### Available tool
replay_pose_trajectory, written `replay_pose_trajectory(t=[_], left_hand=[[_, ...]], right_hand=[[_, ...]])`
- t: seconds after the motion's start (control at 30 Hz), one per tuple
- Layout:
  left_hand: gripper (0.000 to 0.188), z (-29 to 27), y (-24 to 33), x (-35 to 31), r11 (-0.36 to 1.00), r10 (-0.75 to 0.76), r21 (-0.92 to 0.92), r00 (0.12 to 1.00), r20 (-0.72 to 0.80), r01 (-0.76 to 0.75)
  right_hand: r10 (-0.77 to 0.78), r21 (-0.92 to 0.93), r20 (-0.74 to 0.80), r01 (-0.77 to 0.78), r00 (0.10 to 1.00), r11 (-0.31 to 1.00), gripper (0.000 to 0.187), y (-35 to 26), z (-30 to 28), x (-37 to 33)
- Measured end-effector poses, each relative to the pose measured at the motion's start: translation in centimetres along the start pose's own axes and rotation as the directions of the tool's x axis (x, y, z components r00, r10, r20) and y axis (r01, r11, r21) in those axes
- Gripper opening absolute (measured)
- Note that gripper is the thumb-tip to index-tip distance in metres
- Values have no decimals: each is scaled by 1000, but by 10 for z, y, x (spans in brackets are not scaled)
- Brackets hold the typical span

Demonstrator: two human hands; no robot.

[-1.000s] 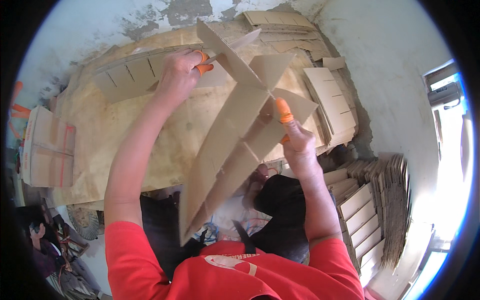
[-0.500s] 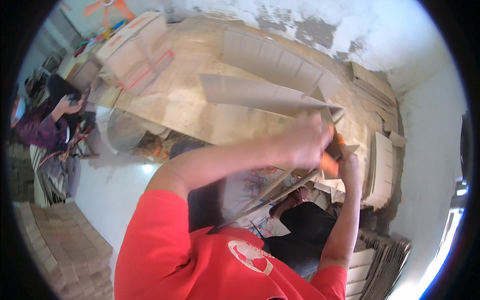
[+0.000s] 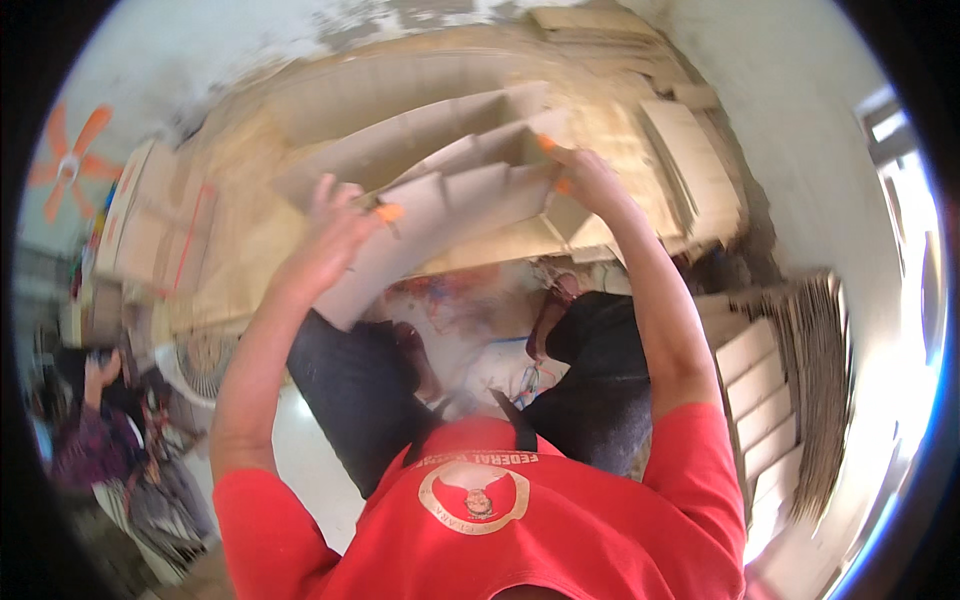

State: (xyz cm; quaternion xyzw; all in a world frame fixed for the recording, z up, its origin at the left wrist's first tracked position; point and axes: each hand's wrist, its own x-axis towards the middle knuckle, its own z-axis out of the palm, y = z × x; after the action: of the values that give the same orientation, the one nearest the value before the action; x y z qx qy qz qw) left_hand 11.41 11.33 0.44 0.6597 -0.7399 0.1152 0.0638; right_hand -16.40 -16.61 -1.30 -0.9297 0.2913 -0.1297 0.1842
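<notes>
Slotted brown cardboard divider strips point(image 3: 470, 205) stand on edge across the near side of the table, partly fitted into one another. My left hand point(image 3: 335, 235), blurred by motion, grips the left end of the nearest strip, its orange-wrapped thumb against the near face. At the right end my right hand point(image 3: 595, 185) pinches the cardboard between orange-wrapped fingers. Behind these stands another long cardboard strip point(image 3: 350, 155). The joints between the pieces are partly hidden.
A wooden table point(image 3: 240, 240) bears the strips. On its left is a carton point(image 3: 150, 220); flat cardboard sheets point(image 3: 690, 165) lie at the right. Bundled cardboard point(image 3: 800, 380) stands by my right arm. At the far left another person point(image 3: 100, 430) sits near a round fan point(image 3: 200, 365).
My hands, close together at the right before, are now apart at the two ends of the cardboard. The whole view has turned, and the strips appear further left.
</notes>
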Motion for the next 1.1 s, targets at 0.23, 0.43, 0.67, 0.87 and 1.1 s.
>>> replay_pose_trajectory(t=[0.23, 0.43, 0.67, 0.87, 1.1], left_hand=[[54, 3, -1, 43, 965, -159, -175, 966, 205, 196], [66, -6, 30, 18, 947, -309, -68, 949, 67, 314], [71, 41, 76, 37, 960, -209, -254, 910, -357, 120], [69, -13, 69, -57, 955, -255, 60, 911, -325, 289], [64, 5, 72, -132, 890, -441, 14, 871, -216, 455]], right_hand=[[57, 120, 230, -87, 971, 989, 51, 14, -38, -19], [645, 504, -373, -437, 667, 745, 56, 111, -79, -74], [893, 786, -416, -562, -173, 257, 134, 435, -86, -261], [894, 968, 239, -166, 378, -189, 83, 319, -21, -140], [849, 942, 249, -319, 465, -101, 68, 333, -15, -162]])
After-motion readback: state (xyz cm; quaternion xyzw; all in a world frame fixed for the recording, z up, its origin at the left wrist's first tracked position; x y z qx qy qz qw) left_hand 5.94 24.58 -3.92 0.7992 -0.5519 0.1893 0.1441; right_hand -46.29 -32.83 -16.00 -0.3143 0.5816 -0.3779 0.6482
